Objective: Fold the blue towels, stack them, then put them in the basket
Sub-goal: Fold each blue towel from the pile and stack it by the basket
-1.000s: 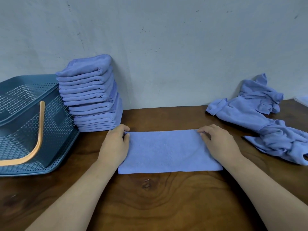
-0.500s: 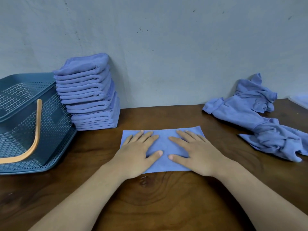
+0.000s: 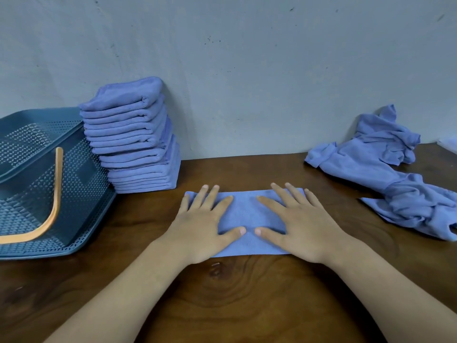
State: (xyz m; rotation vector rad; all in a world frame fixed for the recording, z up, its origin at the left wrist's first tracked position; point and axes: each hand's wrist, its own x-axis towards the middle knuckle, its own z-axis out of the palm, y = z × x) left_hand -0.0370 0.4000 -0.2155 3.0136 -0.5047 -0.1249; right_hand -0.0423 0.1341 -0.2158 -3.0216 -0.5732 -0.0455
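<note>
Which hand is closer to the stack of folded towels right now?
Left. The left hand lies flat on the towel, in front and right of the stack; the right hand lies beyond it, farther right.

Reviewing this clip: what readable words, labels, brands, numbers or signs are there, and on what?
None readable. No text, label or number shows on the stack of folded towels, the flat towel, the crumpled towels, the basket, the table or the wall; the wall has only dark specks.
</note>
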